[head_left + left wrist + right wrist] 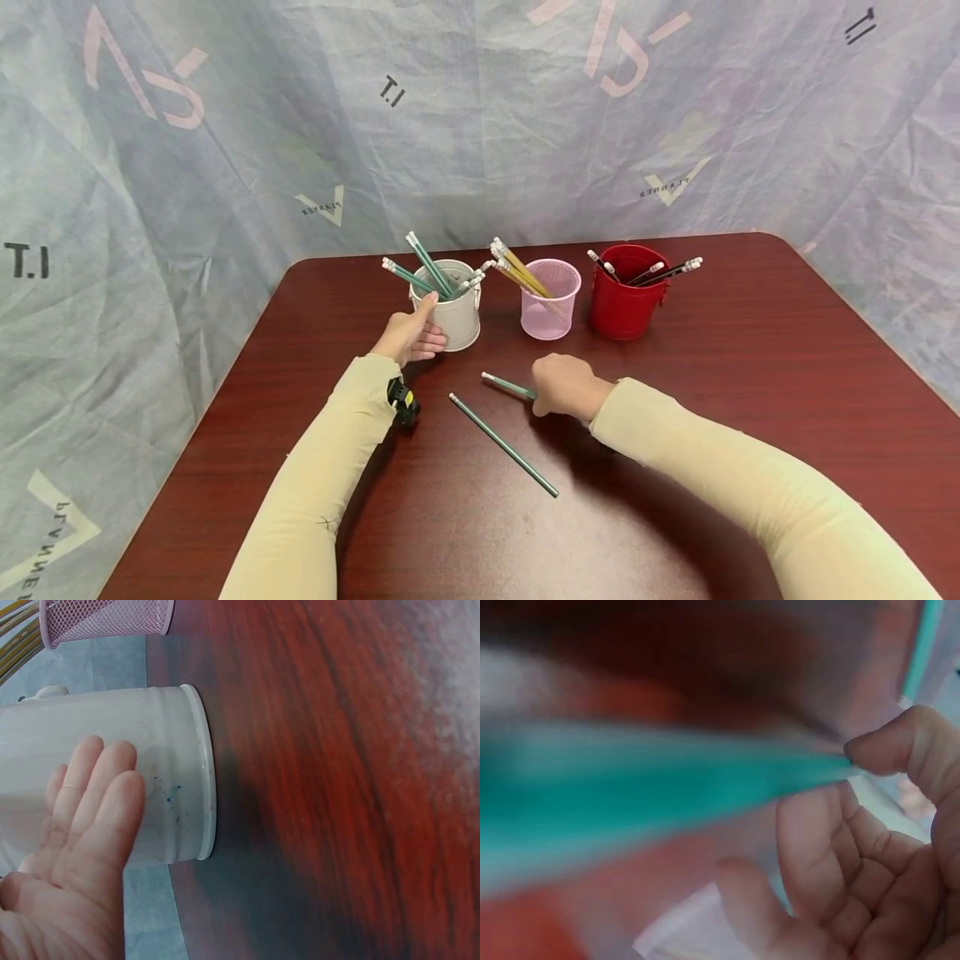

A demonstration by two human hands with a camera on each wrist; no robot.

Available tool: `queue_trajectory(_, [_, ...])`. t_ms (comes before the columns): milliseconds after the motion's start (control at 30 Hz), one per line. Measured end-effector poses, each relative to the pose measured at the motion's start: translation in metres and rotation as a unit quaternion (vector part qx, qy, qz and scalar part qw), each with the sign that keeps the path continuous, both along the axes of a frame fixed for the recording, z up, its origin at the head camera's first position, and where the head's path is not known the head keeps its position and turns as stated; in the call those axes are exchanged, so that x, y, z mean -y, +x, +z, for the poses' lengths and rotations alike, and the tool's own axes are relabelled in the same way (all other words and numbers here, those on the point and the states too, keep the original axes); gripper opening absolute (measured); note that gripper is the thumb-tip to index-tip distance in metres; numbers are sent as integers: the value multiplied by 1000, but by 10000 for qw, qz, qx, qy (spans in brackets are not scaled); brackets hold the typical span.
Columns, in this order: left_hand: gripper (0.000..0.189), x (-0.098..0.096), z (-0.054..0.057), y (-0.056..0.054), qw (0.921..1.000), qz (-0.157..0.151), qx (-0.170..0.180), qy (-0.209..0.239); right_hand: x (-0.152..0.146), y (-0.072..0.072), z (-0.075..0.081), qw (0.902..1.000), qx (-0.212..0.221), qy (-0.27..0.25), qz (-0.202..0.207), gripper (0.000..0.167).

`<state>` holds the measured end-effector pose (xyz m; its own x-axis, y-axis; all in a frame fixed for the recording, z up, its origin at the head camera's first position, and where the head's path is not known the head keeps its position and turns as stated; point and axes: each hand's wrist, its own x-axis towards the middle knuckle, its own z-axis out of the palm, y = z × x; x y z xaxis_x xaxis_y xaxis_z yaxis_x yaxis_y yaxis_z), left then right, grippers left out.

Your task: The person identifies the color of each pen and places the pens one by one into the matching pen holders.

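Note:
My left hand (408, 333) rests against the near left side of a white bucket (461, 323), its fingers straight and the thumb up near the rim. In the left wrist view those fingers lie beside the bucket's wall (169, 727). Several green pencils (429, 267) lean inside the bucket. Over the table, my right hand (566, 385) pinches a green pencil (508, 385) between thumb and fingers; the right wrist view shows this pencil (705, 784) blurred and close. A second green pencil (502, 444) lies slantwise on the table between the two forearms.
A pink mesh cup (549, 321) with yellow pencils (517, 268) stands right of the white bucket. Beyond it is a red bucket (622, 308) with several black pencils (660, 275). A printed cloth (480, 167) hangs behind the dark red wooden table (750, 358).

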<state>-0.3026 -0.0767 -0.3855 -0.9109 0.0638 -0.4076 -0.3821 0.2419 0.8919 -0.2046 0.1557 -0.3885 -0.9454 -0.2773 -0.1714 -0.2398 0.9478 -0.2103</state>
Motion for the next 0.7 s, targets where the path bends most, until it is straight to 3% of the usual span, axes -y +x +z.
queue_trajectory(100, [75, 0, 0, 1, 10000, -20, -5, 9, -1, -2, 19, 9993, -314, -192, -100, 17])
queue_trajectory(167, [75, 0, 1, 1, 10000, -22, -7, 6, -2, -4, 34, 9956, -644, -685, -1, 9])
queue_trajectory(267, [75, 0, 1, 1, 10000, -26, 2, 13, -3, -9, 53, 9742, -1273, -1846, 252, 4])
queue_trajectory(367, [74, 0, 0, 0, 10000, -26, -11, 12, 1, -13, 69, 9325, -1896, -3064, 258, 10])
queue_trajectory(467, [74, -1, 0, 0, 10000, -26, -16, 20, 9, -14, 82, 8821, -2356, -4079, -84, 12])
queue_trajectory(633, [74, 0, -2, -1, 10000, 8, 38, 45, 26, -20, 98, 8053, -2943, -5128, -430, 12])
queue_trajectory(700, [73, -1, -2, -2, 10000, 18, 36, 41, 30, -25, 107, 7867, -3124, -5306, -455, 13])
